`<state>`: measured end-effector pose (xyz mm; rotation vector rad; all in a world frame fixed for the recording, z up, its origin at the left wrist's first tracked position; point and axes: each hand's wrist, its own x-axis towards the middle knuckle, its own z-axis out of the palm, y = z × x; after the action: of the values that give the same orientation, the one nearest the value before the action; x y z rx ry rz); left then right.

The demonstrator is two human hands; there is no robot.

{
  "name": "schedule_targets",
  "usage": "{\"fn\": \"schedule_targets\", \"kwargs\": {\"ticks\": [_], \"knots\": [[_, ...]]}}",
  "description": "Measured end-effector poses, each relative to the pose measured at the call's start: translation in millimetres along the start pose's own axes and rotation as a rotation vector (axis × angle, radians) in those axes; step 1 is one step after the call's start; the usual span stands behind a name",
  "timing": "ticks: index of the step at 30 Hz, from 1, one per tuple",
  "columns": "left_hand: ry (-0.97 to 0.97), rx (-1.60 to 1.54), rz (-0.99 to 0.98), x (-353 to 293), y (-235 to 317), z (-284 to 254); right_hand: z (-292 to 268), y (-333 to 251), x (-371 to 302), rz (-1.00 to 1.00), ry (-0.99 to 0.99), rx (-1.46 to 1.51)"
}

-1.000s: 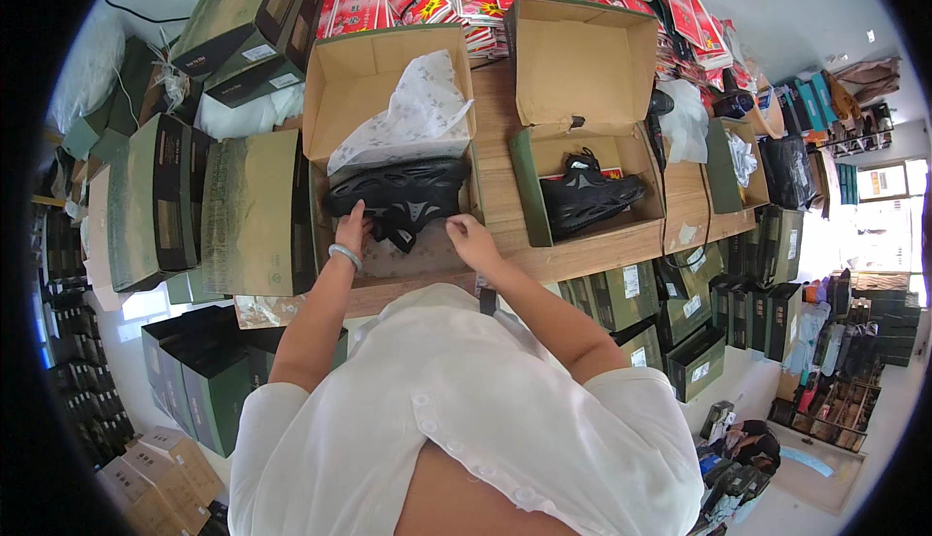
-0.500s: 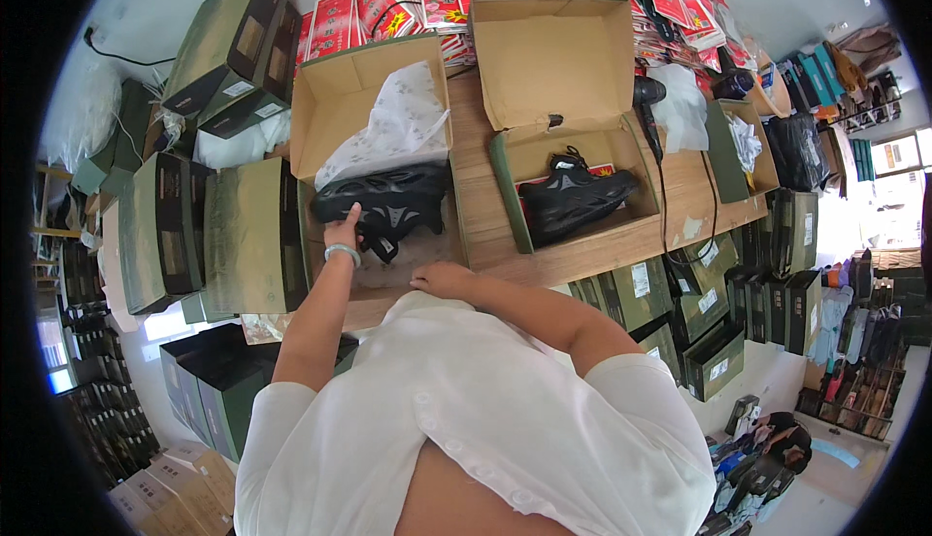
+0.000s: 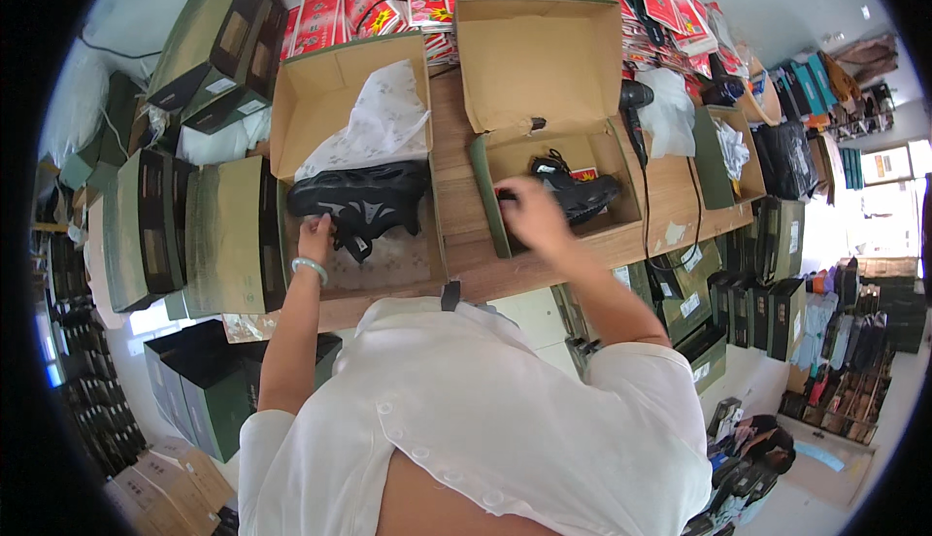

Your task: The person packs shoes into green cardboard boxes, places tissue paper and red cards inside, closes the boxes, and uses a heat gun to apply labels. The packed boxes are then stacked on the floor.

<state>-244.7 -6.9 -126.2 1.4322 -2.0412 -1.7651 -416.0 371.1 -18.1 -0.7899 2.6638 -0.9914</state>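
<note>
- Left hand (image 3: 315, 237): grip touching near side of left black shoe (image 3: 364, 189); can't tell if clamped.
- Right hand (image 3: 534, 214): blurred, over left end of right black shoe (image 3: 587, 199); can't tell if grip is closed.
- Left black shoe: in left open box (image 3: 294, 114), bench's (image 3: 461, 172) near edge.
- Right black shoe: in right open box (image 3: 539, 65), also near edge.
- Red packets (image 3: 316, 23): bench's far edge.

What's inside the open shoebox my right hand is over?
Inside the open shoebox, a black shoe and part of a red card show. Your right hand covers part of the shoe; what lies beneath the shoe is hidden.
</note>
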Motion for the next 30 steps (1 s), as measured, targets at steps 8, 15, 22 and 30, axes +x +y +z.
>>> {"fn": "schedule_targets", "kwargs": {"ticks": [8, 15, 22, 30], "knots": [[-0.268, 0.895, 0.446, -95, -27, -30, -43, 138, -12, 0.132, -0.463, -0.903], [-0.736, 1.134, 0.141, -76, -22, -30, -58, 131, -21, 0.017, -0.187, -0.67], [-0.979, 1.121, 0.029, -42, -56, -23, -90, -3, -14, 0.013, 0.218, -0.223], [-0.686, 1.04, 0.337, -100, 1, -44, 22, -171, 31, -0.177, -0.612, 0.001]]}}
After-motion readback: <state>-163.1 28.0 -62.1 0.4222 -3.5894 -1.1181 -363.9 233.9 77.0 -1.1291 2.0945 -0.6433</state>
